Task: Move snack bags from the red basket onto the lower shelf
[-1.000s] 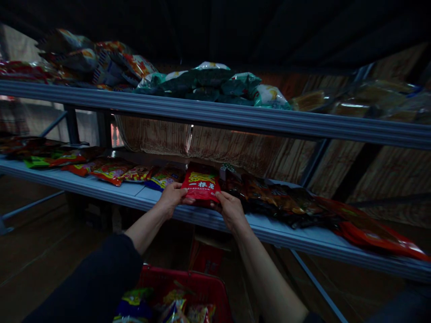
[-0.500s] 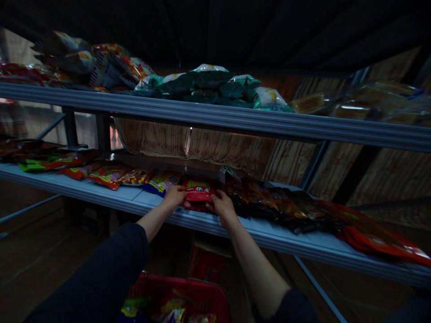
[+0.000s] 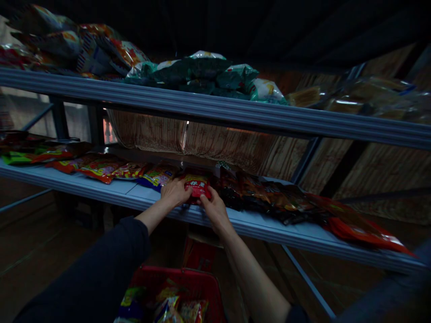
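Observation:
A red snack packet [image 3: 196, 182] with yellow and white print lies on the lower shelf, between my two hands. My left hand [image 3: 176, 193] holds its left edge, with the thumb over the front. On the other side my right hand [image 3: 214, 207] grips the lower right corner, thumb on the face and fingers along the edge. The packet's underside and some fingertips are hidden. Just left of it lies a blue-and-yellow snack packet [image 3: 158, 175], close to my left hand. Dark snack packets [image 3: 230, 188] lie to its right.
The lower shelf [image 3: 131, 190] carries a row of packets, with orange-red packets [image 3: 365, 229] at far right. Above runs the upper shelf [image 3: 215, 105] with green bags [image 3: 202, 72]. Below my arms stands a red basket [image 3: 202, 278] containing several snack bags.
My hands have come closer together on the red packet. The right thumb now lies over its lower front. The view has shifted slightly, moving the shelves left and up in the picture.

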`<state>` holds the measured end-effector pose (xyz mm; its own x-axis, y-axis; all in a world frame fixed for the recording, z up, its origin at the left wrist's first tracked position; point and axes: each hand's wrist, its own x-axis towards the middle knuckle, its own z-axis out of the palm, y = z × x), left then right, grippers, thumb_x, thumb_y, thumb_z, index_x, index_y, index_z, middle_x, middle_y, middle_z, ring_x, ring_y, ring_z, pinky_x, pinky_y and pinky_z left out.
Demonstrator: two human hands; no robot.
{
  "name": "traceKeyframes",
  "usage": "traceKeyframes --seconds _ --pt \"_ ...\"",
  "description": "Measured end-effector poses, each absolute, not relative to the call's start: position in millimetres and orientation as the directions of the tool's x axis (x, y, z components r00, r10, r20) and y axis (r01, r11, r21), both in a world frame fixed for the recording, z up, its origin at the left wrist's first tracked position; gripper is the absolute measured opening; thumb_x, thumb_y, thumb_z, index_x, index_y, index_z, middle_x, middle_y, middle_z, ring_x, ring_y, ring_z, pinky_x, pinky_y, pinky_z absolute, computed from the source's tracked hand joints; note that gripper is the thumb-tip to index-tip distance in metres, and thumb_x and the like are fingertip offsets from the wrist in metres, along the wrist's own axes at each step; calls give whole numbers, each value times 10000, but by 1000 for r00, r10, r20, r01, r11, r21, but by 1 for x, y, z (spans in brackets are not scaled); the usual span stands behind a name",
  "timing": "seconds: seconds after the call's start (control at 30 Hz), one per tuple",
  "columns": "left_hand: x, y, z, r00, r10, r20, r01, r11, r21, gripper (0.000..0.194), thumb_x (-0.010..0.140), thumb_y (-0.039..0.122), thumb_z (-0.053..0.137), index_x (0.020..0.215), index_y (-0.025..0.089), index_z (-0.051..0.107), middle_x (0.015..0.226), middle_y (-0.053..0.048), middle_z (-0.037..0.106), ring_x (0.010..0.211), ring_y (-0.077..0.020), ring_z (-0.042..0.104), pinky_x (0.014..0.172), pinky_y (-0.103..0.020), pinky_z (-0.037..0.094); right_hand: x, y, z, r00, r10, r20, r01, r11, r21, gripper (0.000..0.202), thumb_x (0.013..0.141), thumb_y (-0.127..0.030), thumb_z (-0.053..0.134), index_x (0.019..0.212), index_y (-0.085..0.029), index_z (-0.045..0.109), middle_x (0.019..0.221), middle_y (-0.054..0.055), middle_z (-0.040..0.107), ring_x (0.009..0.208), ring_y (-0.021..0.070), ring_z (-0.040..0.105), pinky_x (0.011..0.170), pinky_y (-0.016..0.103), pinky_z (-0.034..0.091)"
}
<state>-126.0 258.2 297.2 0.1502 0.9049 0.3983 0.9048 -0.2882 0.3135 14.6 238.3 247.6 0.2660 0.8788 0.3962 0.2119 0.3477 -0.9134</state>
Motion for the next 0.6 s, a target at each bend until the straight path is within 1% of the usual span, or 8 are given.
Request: traceKeyframes --seconds 0.1,0.2,0.27,0.33,0.4,0.47,0.53,0.6 --pt "-129 254 301 112 916 385 921 -241 305 413 810 460 370 974 195 641 982 -114 653 944 -256 593 786 -368 449 12 221 249 241 898 369 225 318 -921 562 729 -257 555 1275 -237 424 849 12 708 671 145 665 682 301 538" --pt "-137 233 304 102 874 475 906 -279 319 389 811 436 395 1013 189 617 1046 -105 633 1010 -245 557 850 -362 424 4 191 243 240 901 361 211 314 -926 508 735 -260 551 1236 -259 467 1053 40 662 837 160 657 782 326 516" --pt "-146 207 296 69 811 580 835 -365 412 351 821 374 399 1030 182 605 1074 -83 626 1036 -214 540 891 -327 405 -1 167 229 229 912 339 174 305 -936 443 748 -282 536 1187 -229 512 1161 70 612 956 183 628 849 346 491" --pt "-160 177 274 6 827 563 698 -406 590 330 836 349 375 995 183 612 1041 -52 643 983 -173 566 869 -276 420 -4 141 204 216 932 292 156 262 -952 417 758 -320 518 1153 -184 528 1141 93 624 1009 195 608 898 353 466" --pt "-181 147 232 -24 913 407 573 -321 754 326 826 369 384 969 198 621 1030 -35 653 968 -161 578 835 -253 435 1 119 165 263 942 210 207 157 -966 424 768 -372 482 1135 -166 530 1102 109 643 1021 208 600 898 352 465" --pt "-206 124 177 -28 993 118 560 -82 824 307 803 352 405 938 197 633 970 -37 679 929 -173 602 797 -256 446 11 102 117 365 920 142 304 27 -952 431 736 -428 466 1056 -160 574 1119 130 630 1010 234 601 872 345 476" --pt "-233 107 121 -55 987 -154 654 152 741 278 799 326 407 834 195 650 864 -49 698 850 -195 628 754 -282 450 22 91 69 356 934 11 358 -126 -925 441 710 -450 428 990 -157 602 1046 130 662 981 238 613 861 320 474" --pt "-257 93 76 -56 923 -380 713 304 632 203 745 324 511 704 186 655 767 -66 695 812 -230 637 715 -302 450 28 80 30 187 964 -191 430 -255 -866 409 697 -429 415 953 -181 617 1024 100 676 990 221 612 851 282 464"
